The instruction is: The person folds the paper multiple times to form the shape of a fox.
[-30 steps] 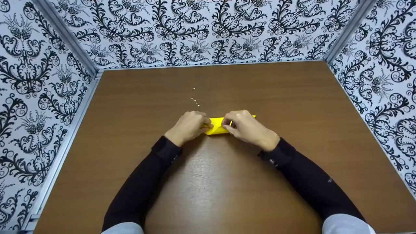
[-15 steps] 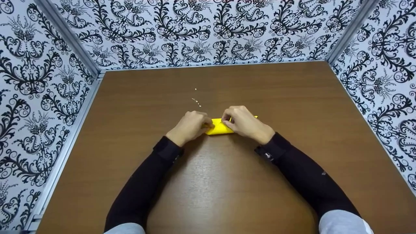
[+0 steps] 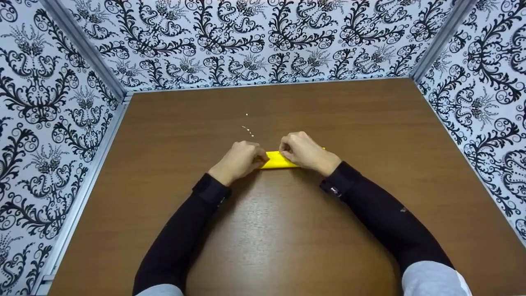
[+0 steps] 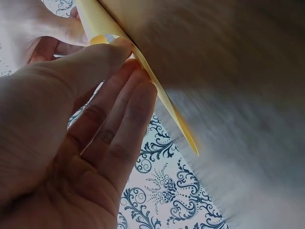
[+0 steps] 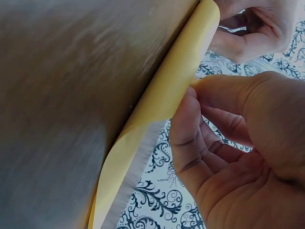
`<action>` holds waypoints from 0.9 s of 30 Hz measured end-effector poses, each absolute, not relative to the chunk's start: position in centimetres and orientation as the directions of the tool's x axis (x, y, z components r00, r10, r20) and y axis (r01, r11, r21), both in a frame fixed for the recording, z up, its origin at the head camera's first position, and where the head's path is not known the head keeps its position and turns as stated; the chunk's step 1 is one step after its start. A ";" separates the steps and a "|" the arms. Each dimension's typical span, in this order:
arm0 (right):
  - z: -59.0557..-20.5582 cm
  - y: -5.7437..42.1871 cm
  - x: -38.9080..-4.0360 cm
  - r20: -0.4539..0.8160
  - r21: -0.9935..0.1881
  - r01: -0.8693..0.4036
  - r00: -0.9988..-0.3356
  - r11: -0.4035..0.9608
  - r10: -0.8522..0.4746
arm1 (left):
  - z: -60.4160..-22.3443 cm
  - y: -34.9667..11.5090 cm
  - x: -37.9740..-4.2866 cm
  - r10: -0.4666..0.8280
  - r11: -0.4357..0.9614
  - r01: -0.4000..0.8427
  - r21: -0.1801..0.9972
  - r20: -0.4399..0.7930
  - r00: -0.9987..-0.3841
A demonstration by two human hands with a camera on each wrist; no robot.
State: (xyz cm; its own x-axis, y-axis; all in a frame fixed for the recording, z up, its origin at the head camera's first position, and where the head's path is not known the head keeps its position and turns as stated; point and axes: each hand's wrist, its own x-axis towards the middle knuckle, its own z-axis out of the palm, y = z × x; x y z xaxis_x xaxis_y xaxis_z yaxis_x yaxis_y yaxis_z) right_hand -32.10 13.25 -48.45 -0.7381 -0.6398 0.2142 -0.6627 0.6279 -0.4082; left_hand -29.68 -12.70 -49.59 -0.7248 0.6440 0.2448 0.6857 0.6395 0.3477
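Observation:
A sheet of yellow paper (image 3: 279,160), curled over into a roll, lies near the middle of the table between both hands. My left hand (image 3: 241,160) pinches its left end; in the left wrist view the thumb (image 4: 102,59) overlaps the curl, with the fingers behind it. At the far edge of the roll, my right hand (image 3: 303,150) pinches the paper between thumb and forefinger. The right wrist view shows the rolled part of the paper (image 5: 167,88) and a loose end that widens toward the bottom. My right hand hides some of the paper's right side in the head view.
Several tiny white bits (image 3: 248,130) lie on the brown wooden table (image 3: 254,230) beyond the paper. Patterned black-and-white walls (image 3: 263,41) with grey metal corner posts (image 3: 88,49) enclose the table at the back and both sides.
My right hand has shifted slightly away from me and to the left. The paper's slanted fold between the hands has turned into a smooth, even band. The left hand stays in place.

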 end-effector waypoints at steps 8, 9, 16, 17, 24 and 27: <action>-48.6 13.1 -32.8 0.174 -0.401 -0.658 -0.738 0.638 -0.652 | -49.7 -13.0 -29.8 0.654 0.614 0.710 0.346 0.281 -0.703; -48.6 13.0 -32.8 0.175 -0.400 -0.658 -0.738 0.638 -0.652 | -49.7 -13.0 -29.8 0.657 0.613 0.713 0.340 0.283 -0.699; -48.7 13.0 -33.2 0.159 -0.403 -0.646 -0.747 0.648 -0.646 | -49.7 -12.9 -29.9 0.660 0.611 0.720 0.328 0.291 -0.693; -48.8 13.0 -33.2 0.155 -0.404 -0.643 -0.749 0.651 -0.644 | -49.6 -12.9 -29.9 0.660 0.610 0.720 0.331 0.290 -0.693; -48.7 12.9 -33.2 0.115 -0.425 -0.605 -0.774 0.673 -0.623 | -49.6 -12.9 -29.9 0.653 0.617 0.711 0.337 0.285 -0.702; -48.7 12.8 -33.2 0.102 -0.434 -0.593 -0.780 0.678 -0.617 | -49.7 -12.9 -29.9 0.651 0.621 0.706 0.340 0.278 -0.707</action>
